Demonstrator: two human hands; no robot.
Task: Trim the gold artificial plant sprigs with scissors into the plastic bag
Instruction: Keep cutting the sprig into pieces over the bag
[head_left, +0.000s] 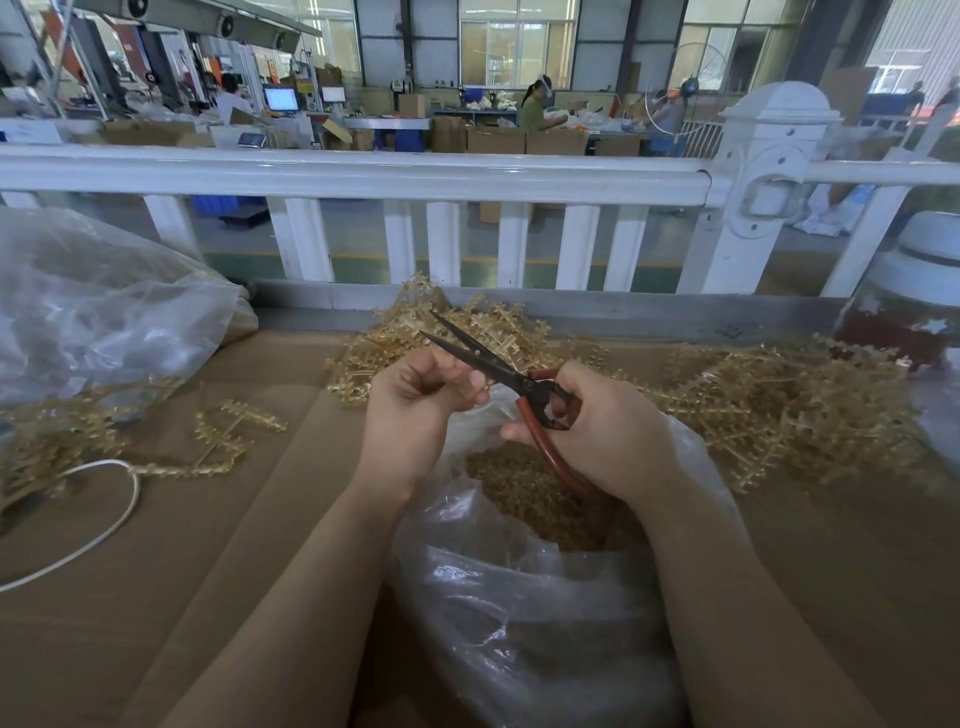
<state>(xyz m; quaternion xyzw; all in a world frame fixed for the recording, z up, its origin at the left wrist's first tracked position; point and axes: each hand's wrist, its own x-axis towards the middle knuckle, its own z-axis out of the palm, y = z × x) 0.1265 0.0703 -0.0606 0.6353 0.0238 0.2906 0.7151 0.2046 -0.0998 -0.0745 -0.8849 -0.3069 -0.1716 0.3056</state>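
My right hand grips the red handles of dark-bladed scissors, whose blades are parted and point up and left. My left hand is curled just left of the blades; what it pinches is hidden by the fingers. Below both hands sits an open clear plastic bag holding a heap of gold trimmed bits. Gold sprigs are piled to the right, more lie behind the hands and at the left.
A big clear plastic bag lies at the back left. A white cable loops across the brown cardboard-covered table. A white railing runs behind the table, and a jar with stars stands at the far right.
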